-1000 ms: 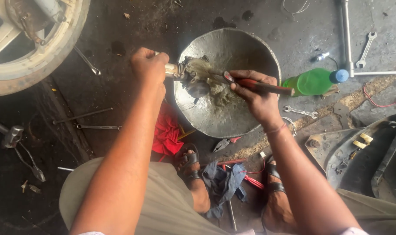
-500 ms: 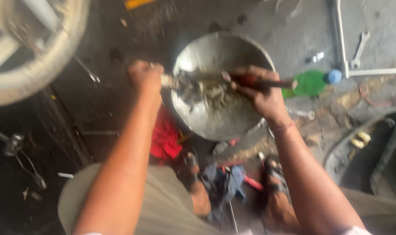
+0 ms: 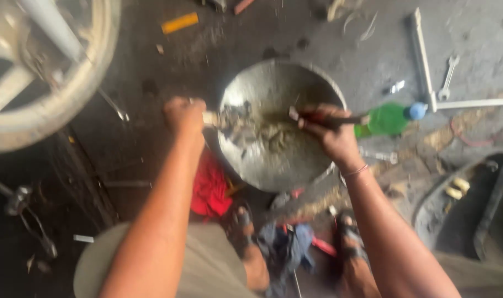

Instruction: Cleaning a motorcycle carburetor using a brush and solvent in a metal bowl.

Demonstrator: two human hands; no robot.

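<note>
My left hand (image 3: 184, 116) is clenched around the end of a grimy metal part (image 3: 246, 124) that lies across the round metal bowl (image 3: 279, 165) on the floor in front of me. My right hand (image 3: 331, 135) is clenched around the dark handle of a tool (image 3: 340, 118), whose working end rests on the same part over the middle of the bowl; the picture is too blurred to tell what kind of tool it is. The bowl sits at 12 o'clock from my sandalled feet (image 3: 348, 237). A green plastic bottle (image 3: 389, 120) with a blue cap lies just beside the bowl at 3 o'clock. A red rag (image 3: 210, 190) lies at 8 o'clock from the bowl, under my left forearm. A wheel (image 3: 41, 72) fills the floor at 10 o'clock, and a wrench (image 3: 448, 77) lies at 2 o'clock, well apart.
</note>
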